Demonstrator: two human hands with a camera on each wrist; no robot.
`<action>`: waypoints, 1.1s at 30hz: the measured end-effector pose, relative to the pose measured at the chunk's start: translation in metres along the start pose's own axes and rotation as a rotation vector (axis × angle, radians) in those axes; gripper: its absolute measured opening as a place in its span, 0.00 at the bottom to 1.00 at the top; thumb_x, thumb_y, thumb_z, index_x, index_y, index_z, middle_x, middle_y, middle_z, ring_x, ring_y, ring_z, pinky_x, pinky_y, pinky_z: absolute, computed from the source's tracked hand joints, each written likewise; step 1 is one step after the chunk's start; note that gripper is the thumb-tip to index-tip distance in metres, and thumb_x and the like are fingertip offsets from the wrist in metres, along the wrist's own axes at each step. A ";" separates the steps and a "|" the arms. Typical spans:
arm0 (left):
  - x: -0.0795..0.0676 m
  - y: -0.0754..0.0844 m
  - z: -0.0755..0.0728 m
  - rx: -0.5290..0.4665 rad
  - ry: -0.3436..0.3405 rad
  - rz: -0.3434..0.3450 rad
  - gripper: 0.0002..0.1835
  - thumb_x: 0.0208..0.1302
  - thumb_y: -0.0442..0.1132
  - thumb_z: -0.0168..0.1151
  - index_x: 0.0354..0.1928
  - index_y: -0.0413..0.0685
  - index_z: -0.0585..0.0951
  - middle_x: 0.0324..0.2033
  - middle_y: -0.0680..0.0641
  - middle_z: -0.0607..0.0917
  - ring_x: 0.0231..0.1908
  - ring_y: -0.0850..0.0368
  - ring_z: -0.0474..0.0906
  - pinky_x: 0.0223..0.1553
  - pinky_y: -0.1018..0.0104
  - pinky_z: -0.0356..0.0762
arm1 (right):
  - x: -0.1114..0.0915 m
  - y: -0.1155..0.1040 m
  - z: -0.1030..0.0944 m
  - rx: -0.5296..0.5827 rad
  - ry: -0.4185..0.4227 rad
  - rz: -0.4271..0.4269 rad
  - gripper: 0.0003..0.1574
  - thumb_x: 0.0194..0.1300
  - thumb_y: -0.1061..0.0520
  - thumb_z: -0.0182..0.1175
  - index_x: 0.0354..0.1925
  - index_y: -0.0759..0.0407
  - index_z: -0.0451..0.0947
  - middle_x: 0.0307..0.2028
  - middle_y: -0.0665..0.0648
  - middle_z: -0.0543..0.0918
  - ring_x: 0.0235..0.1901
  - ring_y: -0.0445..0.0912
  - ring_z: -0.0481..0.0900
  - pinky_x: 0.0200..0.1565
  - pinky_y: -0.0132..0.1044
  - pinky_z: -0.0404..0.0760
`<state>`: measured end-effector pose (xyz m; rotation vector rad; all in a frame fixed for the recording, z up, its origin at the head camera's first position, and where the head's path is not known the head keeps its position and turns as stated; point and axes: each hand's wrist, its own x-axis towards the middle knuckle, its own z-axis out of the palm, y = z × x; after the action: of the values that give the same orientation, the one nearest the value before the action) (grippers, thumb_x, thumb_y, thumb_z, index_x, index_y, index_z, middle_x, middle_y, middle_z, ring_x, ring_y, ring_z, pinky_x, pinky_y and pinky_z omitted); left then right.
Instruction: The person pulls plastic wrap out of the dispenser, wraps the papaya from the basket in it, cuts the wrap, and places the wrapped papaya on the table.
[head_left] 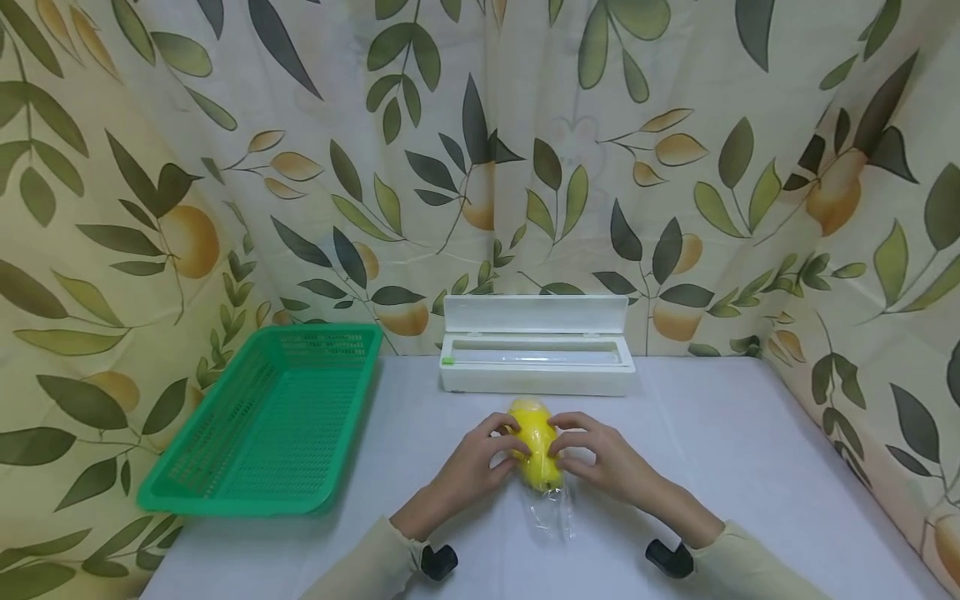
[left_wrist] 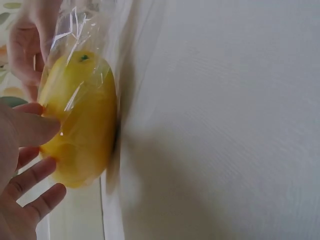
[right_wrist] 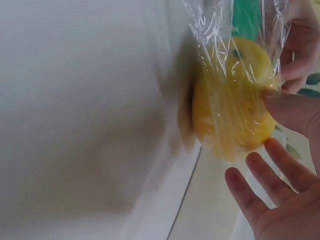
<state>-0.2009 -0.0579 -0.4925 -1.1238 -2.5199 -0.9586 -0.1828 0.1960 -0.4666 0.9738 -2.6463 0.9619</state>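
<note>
A smooth yellow oblong fruit [head_left: 536, 442] with a small green stem spot lies on the white cloth between both hands. Clear plastic film [head_left: 551, 512] covers it, and a loose crinkled end trails toward the person. From one side, the left hand [head_left: 487, 450] holds the wrapped fruit, its thumb on the film and some lower fingers spread in the left wrist view. Opposite it, the right hand [head_left: 600, 454] holds the other side; its thumb [right_wrist: 290, 107] lies against the film, with several fingers loosely stretched below the fruit in the right wrist view.
Just beyond the fruit stands a long white film dispenser box [head_left: 536, 379] with its lid [head_left: 536, 315] raised. A green perforated plastic basket [head_left: 255, 500] sits at the left of the table. Leaf-patterned curtain [head_left: 480, 167] hangs round the back and sides.
</note>
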 end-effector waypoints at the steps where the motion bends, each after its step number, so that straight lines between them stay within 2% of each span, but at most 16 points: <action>1: 0.000 -0.001 0.000 0.004 -0.001 0.001 0.08 0.62 0.33 0.74 0.42 0.52 0.89 0.55 0.52 0.79 0.53 0.58 0.77 0.58 0.68 0.76 | 0.000 0.000 0.002 -0.005 0.004 -0.001 0.13 0.59 0.63 0.75 0.38 0.45 0.87 0.58 0.59 0.81 0.57 0.58 0.81 0.57 0.59 0.80; 6: -0.003 -0.002 -0.001 0.029 -0.016 0.002 0.11 0.62 0.32 0.74 0.44 0.53 0.88 0.58 0.51 0.79 0.56 0.57 0.77 0.61 0.63 0.77 | -0.002 0.000 0.003 -0.020 0.000 -0.015 0.14 0.61 0.62 0.74 0.42 0.45 0.86 0.60 0.59 0.80 0.58 0.58 0.80 0.56 0.57 0.80; 11: -0.010 -0.001 -0.006 0.082 -0.107 -0.001 0.20 0.60 0.29 0.74 0.50 0.57 0.84 0.68 0.51 0.75 0.66 0.54 0.73 0.66 0.59 0.73 | -0.009 0.000 0.000 -0.041 -0.073 -0.021 0.29 0.57 0.69 0.73 0.52 0.44 0.81 0.65 0.63 0.74 0.62 0.63 0.76 0.56 0.57 0.80; 15: -0.013 0.001 -0.008 0.100 -0.183 0.008 0.23 0.57 0.34 0.78 0.52 0.60 0.82 0.74 0.50 0.67 0.72 0.50 0.66 0.68 0.57 0.69 | -0.014 0.000 0.001 -0.060 -0.146 -0.016 0.41 0.51 0.70 0.77 0.58 0.42 0.76 0.71 0.65 0.65 0.65 0.65 0.72 0.56 0.54 0.81; 19: -0.012 0.004 -0.006 0.103 -0.180 0.027 0.23 0.53 0.42 0.82 0.50 0.60 0.82 0.75 0.47 0.65 0.72 0.48 0.64 0.68 0.54 0.70 | -0.016 -0.001 0.006 -0.101 -0.152 -0.035 0.46 0.47 0.67 0.81 0.59 0.41 0.73 0.73 0.65 0.61 0.65 0.64 0.72 0.55 0.51 0.82; 24: -0.011 0.008 -0.003 0.087 -0.124 0.032 0.19 0.54 0.46 0.81 0.46 0.58 0.84 0.73 0.45 0.68 0.71 0.48 0.67 0.66 0.53 0.72 | -0.015 -0.001 0.009 -0.156 -0.094 -0.061 0.38 0.50 0.59 0.81 0.55 0.40 0.75 0.72 0.64 0.63 0.65 0.62 0.72 0.54 0.50 0.83; 29: -0.008 0.010 -0.001 0.091 -0.083 0.028 0.13 0.56 0.48 0.80 0.39 0.58 0.84 0.71 0.46 0.71 0.68 0.49 0.69 0.66 0.54 0.72 | -0.013 -0.001 0.007 -0.109 -0.073 -0.054 0.23 0.59 0.56 0.76 0.48 0.39 0.78 0.71 0.64 0.68 0.65 0.63 0.73 0.56 0.55 0.82; 33: -0.004 0.011 0.001 0.115 -0.044 0.052 0.09 0.60 0.48 0.77 0.34 0.58 0.83 0.68 0.47 0.74 0.64 0.50 0.72 0.64 0.55 0.74 | -0.010 -0.002 0.006 -0.083 -0.060 -0.039 0.14 0.62 0.55 0.74 0.44 0.41 0.82 0.69 0.64 0.70 0.65 0.62 0.73 0.58 0.56 0.80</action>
<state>-0.1902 -0.0547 -0.4899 -1.1819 -2.5311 -0.7737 -0.1734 0.1969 -0.4736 1.0464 -2.6816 0.8195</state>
